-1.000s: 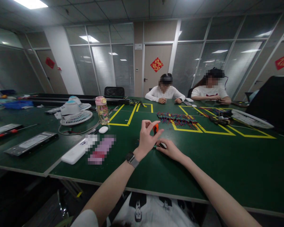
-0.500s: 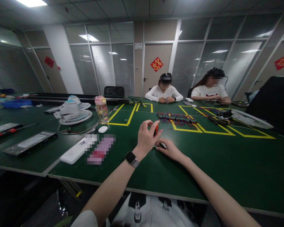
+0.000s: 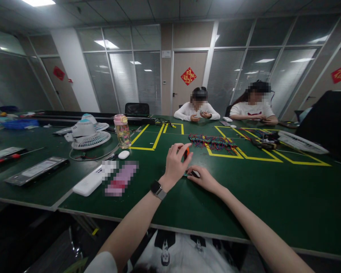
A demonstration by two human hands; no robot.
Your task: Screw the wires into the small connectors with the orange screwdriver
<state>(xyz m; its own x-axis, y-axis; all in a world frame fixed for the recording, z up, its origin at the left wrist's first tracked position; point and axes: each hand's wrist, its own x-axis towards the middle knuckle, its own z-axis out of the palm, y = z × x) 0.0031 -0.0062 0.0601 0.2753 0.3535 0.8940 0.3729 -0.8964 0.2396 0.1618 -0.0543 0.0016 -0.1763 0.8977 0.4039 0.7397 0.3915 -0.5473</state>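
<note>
My left hand [image 3: 175, 165], with a watch on its wrist, is raised over the green table [image 3: 244, 197] and closed round a small orange and black tool [image 3: 186, 153]. My right hand [image 3: 204, 178] lies on the table just to the right, its fingers pressed on a small dark and green part [image 3: 193, 174] that I cannot make out. The tool's tip points down towards that part. A row of coloured wires [image 3: 213, 142] lies farther back, beyond both hands.
Left of my hands lie a white box [image 3: 88, 185], a white mouse [image 3: 123, 154], a pink-capped bottle [image 3: 122, 131] and a dismantled fan [image 3: 86, 134]. Yellow tape marks fields on the table. Two people sit at the far side. A black chair back [image 3: 329, 121] stands right.
My left hand's fingers have closed further round the orange tool and the hand has sunk slightly. My right hand has stayed on the part. The view has shifted a little.
</note>
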